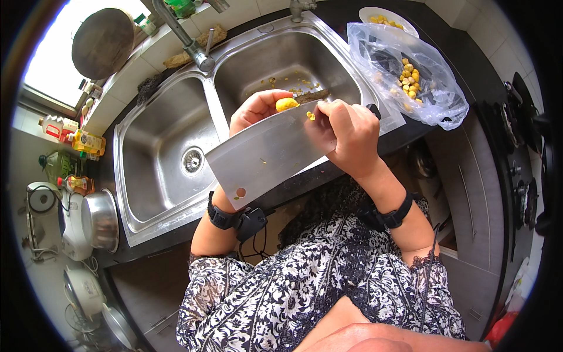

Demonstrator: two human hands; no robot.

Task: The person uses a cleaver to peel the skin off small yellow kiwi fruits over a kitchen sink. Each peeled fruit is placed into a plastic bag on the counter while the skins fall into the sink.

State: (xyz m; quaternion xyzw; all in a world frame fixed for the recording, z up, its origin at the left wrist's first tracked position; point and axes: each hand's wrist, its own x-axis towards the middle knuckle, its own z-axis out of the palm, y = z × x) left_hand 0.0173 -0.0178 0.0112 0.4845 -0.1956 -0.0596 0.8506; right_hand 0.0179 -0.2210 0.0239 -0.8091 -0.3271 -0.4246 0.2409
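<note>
My right hand (354, 132) grips a broad steel cleaver (259, 154) near its handle end, above the double sink. Its blade slants down to the left, with a round hole near the far corner and small yellow bits on its face. Behind the blade's upper edge, my left hand (259, 108) holds a small peeled yellow piece of food (287, 104) between its fingertips; the blade hides part of this hand. A yellow scrap (311, 115) clings by my right fingers. Yellow peelings (303, 82) lie in the right basin (281, 57) below, beside a brown elongated thing (313, 96).
The left basin (162, 141) has a round drain, and a faucet (198, 53) stands behind the divider. On the right counter are a plastic bag (435, 79) with several yellow-brown pieces and a white plate (367, 13). A metal pot (103, 220) and bottles stand at left.
</note>
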